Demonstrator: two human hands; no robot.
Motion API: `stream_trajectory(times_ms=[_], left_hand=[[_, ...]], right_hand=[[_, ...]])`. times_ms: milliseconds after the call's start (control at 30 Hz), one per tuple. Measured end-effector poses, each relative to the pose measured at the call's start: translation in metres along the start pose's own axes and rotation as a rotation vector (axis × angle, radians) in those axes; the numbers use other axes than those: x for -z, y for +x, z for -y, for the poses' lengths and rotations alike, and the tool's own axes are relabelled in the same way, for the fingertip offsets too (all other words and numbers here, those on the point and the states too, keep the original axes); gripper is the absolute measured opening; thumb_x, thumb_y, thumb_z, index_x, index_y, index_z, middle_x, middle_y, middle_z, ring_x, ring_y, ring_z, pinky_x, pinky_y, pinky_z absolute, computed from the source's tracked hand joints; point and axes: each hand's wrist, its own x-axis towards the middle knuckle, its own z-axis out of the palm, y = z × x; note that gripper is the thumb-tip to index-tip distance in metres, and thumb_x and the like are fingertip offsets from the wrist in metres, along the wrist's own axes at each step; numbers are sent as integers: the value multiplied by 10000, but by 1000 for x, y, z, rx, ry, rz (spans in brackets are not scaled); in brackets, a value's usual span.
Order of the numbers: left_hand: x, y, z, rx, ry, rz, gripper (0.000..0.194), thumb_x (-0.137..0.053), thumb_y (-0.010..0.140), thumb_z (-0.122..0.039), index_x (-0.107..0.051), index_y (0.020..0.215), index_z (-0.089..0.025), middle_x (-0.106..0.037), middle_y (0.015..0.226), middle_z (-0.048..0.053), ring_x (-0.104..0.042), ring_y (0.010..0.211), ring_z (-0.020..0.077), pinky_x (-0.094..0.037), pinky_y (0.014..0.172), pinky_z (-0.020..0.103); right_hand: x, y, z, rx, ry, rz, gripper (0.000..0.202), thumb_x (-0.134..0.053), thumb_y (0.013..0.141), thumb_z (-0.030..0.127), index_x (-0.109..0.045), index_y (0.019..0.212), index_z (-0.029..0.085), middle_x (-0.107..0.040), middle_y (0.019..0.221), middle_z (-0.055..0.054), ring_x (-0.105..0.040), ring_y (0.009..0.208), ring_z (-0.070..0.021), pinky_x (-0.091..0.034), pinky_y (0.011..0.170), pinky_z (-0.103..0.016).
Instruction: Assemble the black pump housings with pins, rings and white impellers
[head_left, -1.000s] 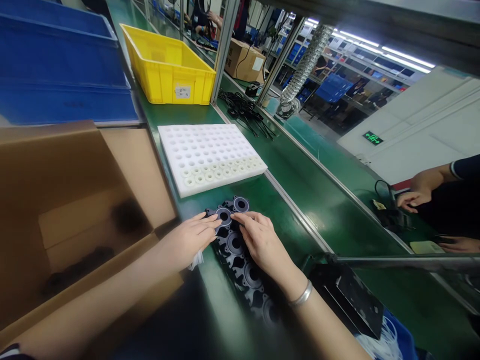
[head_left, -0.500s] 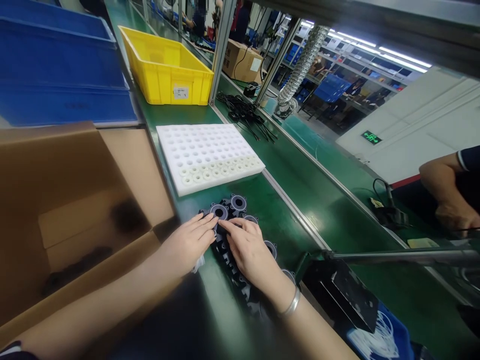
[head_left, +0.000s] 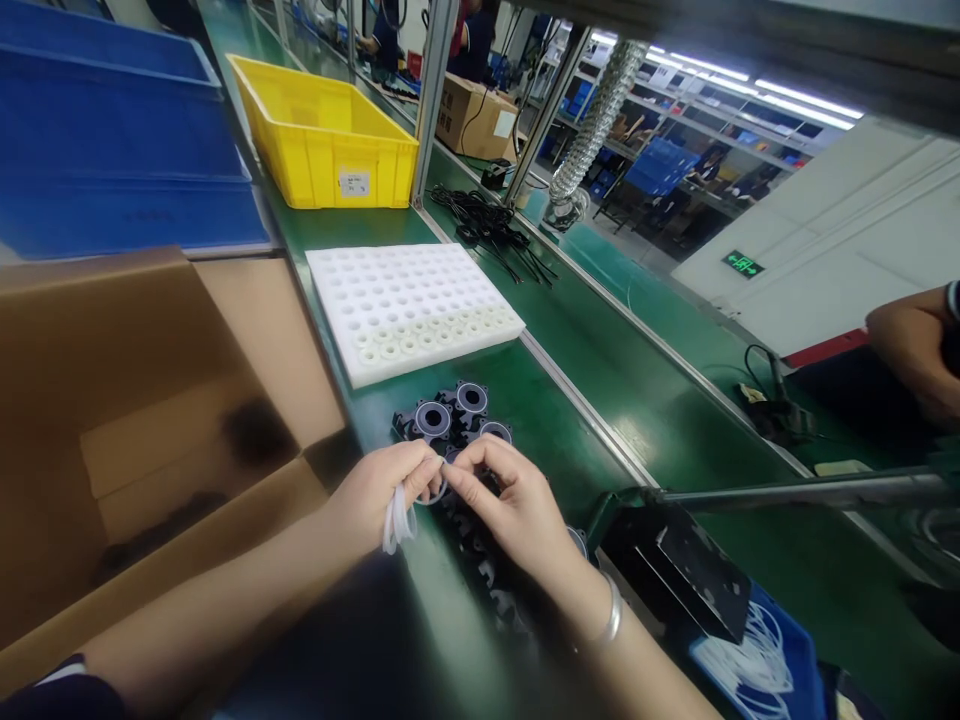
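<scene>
My left hand is closed around a bunch of thin white rings that hang below its fingers. One single white ring shows between my two hands, pinched at the fingertips. My right hand has thumb and forefinger pressed together at that ring, touching my left fingertips. Under and beyond both hands stand rows of black round housings with pale circular rims. My hands and forearm hide part of these rows.
A white foam tray with pale rings in its front rows lies ahead. An open cardboard box stands left, near a yellow bin and blue crates. At right are a metal bar and a blue bin of white rings.
My hands have drawn back from the rim of a black housing, uncovering it. My left fingers have curled in, and a white ring now shows between both hands.
</scene>
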Motion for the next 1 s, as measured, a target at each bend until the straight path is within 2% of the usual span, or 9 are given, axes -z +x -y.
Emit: stream_trajectory(times_ms=[100,267,433,533,667,733,867,933,1000], left_hand=[[-4,1,1,47,-81,33,391,-310,1045,-394,-555,814,-194,-588,718,-5,-573,664,127,-445,644,246],[-6,3,3,110,-154,56,397,-331,1041,-418,-558,808,-190,-591,706,-12,-590,651,121,-451,643,241],[-12,3,2,100,-195,60,393,-330,1044,-413,-564,821,-189,-611,738,-3,-609,669,125,-473,674,252],[-6,3,8,67,-69,-51,297,-341,1040,-375,-560,946,-198,-657,820,19,-630,722,151,-493,698,281],[9,3,24,-208,314,-275,214,-431,996,-279,-586,1117,-193,-695,1038,86,-640,980,235,-492,884,391],[11,1,31,-343,398,-226,236,-450,980,-224,-596,1162,-186,-685,1154,106,-621,1099,251,-461,998,433],[1,-6,36,-557,463,37,325,-471,976,-169,-549,1292,-155,-632,1319,121,-531,1301,243,-352,1164,476],[-6,-8,36,-600,502,102,356,-473,981,-167,-519,1333,-136,-612,1352,131,-508,1331,237,-345,1177,485],[-11,-9,37,-606,540,106,365,-478,982,-165,-510,1342,-114,-618,1344,142,-532,1309,234,-368,1167,492]], right_hand=[[5,-1,-9,-27,-5,-48,210,-614,930,351,-603,774,211,-579,790,-9,-555,773,-158,-463,730,-283],[7,-5,-13,-3,-6,-35,93,-631,916,313,-653,914,222,-607,1001,-54,-576,983,-192,-466,902,-331],[6,-4,-13,1,4,-43,170,-596,929,281,-611,775,211,-600,954,-44,-580,962,-180,-458,885,-316],[11,-3,-20,-38,-84,-91,161,-602,912,264,-600,760,210,-603,985,-51,-579,985,-194,-445,907,-349],[13,-6,-34,-108,-383,-128,177,-626,886,243,-591,717,204,-611,999,-66,-548,1034,-253,-394,921,-459],[11,-9,-39,-118,-472,-135,175,-633,884,243,-600,717,203,-611,1014,-74,-531,1059,-273,-380,907,-479],[7,-11,-40,-88,-508,-133,149,-642,880,236,-625,735,204,-607,1027,-78,-520,1083,-271,-380,903,-468],[6,-10,-39,-71,-521,-137,136,-644,879,233,-633,747,203,-605,1033,-75,-519,1085,-263,-382,913,-461],[5,-10,-39,-55,-544,-143,133,-640,884,230,-630,755,200,-602,1031,-72,-518,1079,-257,-385,920,-453]])
